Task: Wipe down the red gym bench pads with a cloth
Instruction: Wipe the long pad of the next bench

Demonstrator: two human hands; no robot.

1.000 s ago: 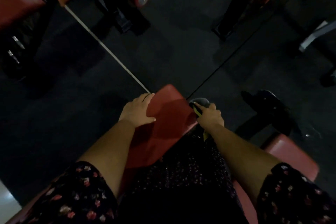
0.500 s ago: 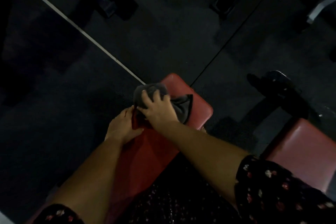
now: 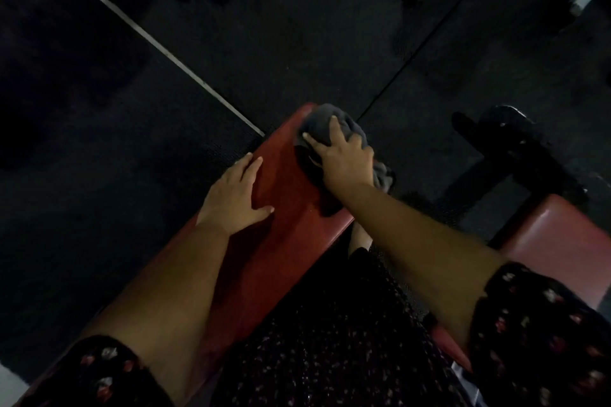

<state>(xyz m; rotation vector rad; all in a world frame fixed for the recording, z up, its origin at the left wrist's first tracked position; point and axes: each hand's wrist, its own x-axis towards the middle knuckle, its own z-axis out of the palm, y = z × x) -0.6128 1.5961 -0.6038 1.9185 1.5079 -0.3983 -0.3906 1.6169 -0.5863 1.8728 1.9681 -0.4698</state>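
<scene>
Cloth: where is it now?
Head view: the cloth lies bunched at the far end of the red pad, under the right hand, spilling over the pad's right edge.

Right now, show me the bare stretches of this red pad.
Bare: the strip of red pad between the left hand and right hand, and the stretch between the forearms. Crowded: the far end, where the right hand presses the grey cloth, and the left edge under the left hand.
</scene>
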